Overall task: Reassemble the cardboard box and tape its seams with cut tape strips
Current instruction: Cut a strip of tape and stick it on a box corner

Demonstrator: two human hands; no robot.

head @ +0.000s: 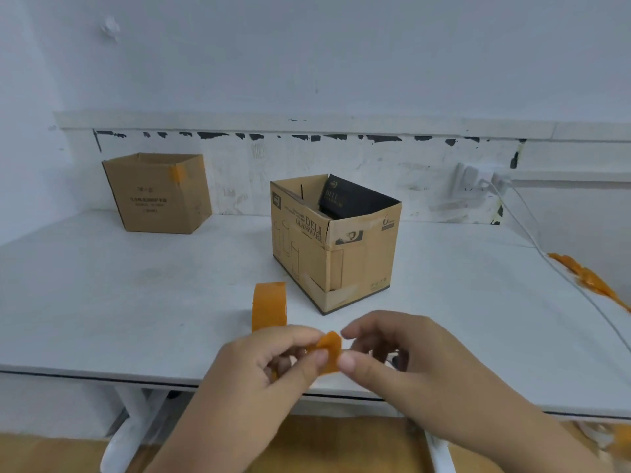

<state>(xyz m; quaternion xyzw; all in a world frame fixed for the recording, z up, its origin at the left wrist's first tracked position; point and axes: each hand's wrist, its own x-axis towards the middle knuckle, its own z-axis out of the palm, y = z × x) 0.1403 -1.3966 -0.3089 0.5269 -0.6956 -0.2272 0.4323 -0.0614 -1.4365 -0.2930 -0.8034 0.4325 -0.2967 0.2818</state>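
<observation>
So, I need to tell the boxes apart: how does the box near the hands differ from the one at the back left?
The near box carries dark "DELI GLASSWARE" print and glass outlines; the back-left box has only small faint lettering. The near box holds a black panel inside; nothing shows in the back-left box. The back-left box has an orange tape patch near its rim; the near box shows pale tape at its lower corner. Both are brown cardboard, standing open-topped on the white table.
</observation>
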